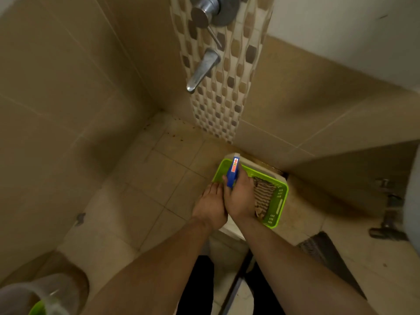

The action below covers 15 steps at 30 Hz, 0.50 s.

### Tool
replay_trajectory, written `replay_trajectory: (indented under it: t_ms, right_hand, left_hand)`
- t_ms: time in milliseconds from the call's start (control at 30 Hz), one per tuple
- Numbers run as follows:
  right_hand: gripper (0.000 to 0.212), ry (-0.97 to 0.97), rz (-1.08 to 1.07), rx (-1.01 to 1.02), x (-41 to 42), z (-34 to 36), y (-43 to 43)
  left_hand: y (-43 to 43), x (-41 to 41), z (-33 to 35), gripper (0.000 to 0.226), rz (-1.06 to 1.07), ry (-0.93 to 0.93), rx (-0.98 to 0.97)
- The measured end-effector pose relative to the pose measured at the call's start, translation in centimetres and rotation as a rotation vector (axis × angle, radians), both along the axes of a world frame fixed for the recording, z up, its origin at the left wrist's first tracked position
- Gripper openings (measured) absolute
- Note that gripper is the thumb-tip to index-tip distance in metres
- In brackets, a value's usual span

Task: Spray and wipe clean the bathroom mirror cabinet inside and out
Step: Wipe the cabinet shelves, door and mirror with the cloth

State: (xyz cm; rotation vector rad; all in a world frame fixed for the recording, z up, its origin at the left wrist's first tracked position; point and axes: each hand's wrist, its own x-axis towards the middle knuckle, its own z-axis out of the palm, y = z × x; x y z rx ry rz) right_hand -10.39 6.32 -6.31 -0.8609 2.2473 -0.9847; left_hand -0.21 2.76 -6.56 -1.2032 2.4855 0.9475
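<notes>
Head view: right hand (239, 200) grips spray bottle (233, 175); left hand (210, 205) flat at basket (281, 200).

Chrome tap (203, 70) and mixer knob (205, 11) sit up at 12 on a mosaic tile strip (223, 92). Clear plastic bucket (34, 294) down at 7, dark mat-or-grate thing (327, 253) around 4, beige floor tiles (145, 178) all over.

The left forearm (159, 264) and the right forearm (284, 253) are shown bare along all their visible length. The left hand (210, 204) and the right hand (239, 198) are also left uncovered. Black clothing (195, 287) is worn on the legs, seen between the forearms at the lower edge; its details cannot be told
</notes>
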Motion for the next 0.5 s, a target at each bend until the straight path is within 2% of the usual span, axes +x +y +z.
replay_trajectory:
  t_ms: [167,333,400,500]
  right_hand:
    - [0.038,0.015,-0.066,0.045,-0.6,0.1,-0.5]
    - [0.028,-0.028,-0.024,0.051,-2.1,0.1,-0.3]
    - [0.031,-0.038,-0.012,0.079,-2.6,0.3,0.2]
    - [0.049,-0.075,0.042,0.117,-2.8,0.7,1.2]
  left_hand:
    - [-0.5,-0.1,0.0,0.070,-0.089,0.006,0.006]
    - [-0.8,-1.3,0.4,0.069,-0.131,0.018,-0.001]
    - [-0.6,-1.5,0.6,0.068,-0.149,0.003,-0.013]
    - [-0.1,-1.5,0.8,0.068,-0.173,-0.043,-0.027]
